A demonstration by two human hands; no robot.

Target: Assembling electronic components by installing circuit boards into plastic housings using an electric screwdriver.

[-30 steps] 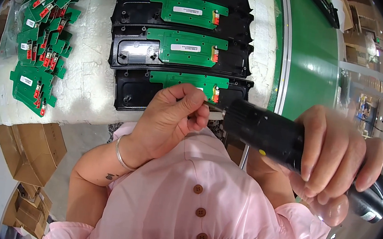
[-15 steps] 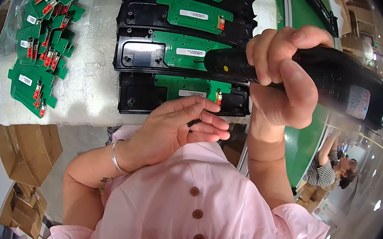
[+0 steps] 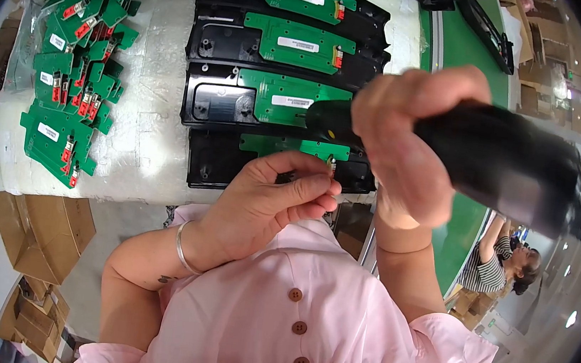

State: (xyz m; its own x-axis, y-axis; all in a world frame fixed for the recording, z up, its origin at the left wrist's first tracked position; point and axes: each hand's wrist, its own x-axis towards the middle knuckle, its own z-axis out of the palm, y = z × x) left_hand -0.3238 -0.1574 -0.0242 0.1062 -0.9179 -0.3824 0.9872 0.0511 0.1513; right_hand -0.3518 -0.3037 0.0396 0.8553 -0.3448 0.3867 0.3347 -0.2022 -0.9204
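Observation:
My right hand [image 3: 412, 149] is wrapped round a black electric screwdriver [image 3: 511, 167], blurred by motion. The thin bit points left at a green circuit board [image 3: 275, 94] set in the third black plastic housing [image 3: 217, 103] from the far end; I cannot tell whether the bit touches a screw. My left hand [image 3: 271, 197] is closed, thumb against fingertips, beside the near end of the closest housing [image 3: 221, 163]. Small black screws lay in its palm a moment ago; the curled fingers now hide them. Another green board [image 3: 294, 146] lies in that closest housing, partly behind my left fingers.
Two more housings [image 3: 222, 27] with boards lie farther off in the row. A heap of green boards [image 3: 41, 135] with red connectors covers the left of the white foam surface [image 3: 150, 94]. Cardboard boxes [image 3: 48, 233] stand lower left. A person in stripes [image 3: 492, 265] is at the right.
My left fingers have gone from spread, with screws showing in the palm, to pinched together. The screwdriver's rear end has dropped toward me. The housings and boards sit slightly lower and farther right in view.

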